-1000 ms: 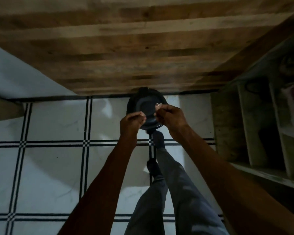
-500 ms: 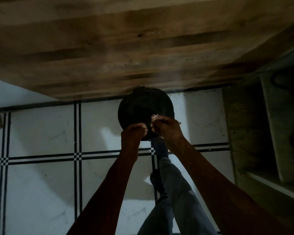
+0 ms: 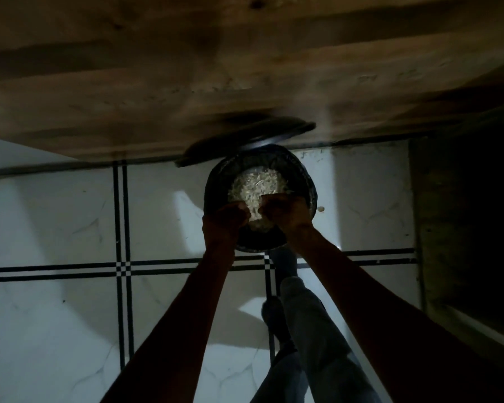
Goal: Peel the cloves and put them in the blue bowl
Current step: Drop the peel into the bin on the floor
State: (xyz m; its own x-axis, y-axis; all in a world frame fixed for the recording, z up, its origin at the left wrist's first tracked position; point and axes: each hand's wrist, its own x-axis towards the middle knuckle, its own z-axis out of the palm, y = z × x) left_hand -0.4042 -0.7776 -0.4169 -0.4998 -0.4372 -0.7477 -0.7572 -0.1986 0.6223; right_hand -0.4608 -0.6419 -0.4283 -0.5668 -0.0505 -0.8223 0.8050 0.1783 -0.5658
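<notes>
At the left there is the white tiled floor point(image 3: 56, 222) with black double lines, and above it the wooden table edge point(image 3: 157, 82) crosses the whole view. In the middle the left hand point(image 3: 226, 218) has its fingers curled, and the right hand point(image 3: 285, 212) is curled just beside it, both over the open black bin point(image 3: 306, 181), which is full of pale garlic skins point(image 3: 256, 184) (its lid point(image 3: 245, 141) stands tilted up behind). The scene is too dark to tell if a clove is between the fingers, and at the right a dark wooden shelf point(image 3: 463, 213) stands.
</notes>
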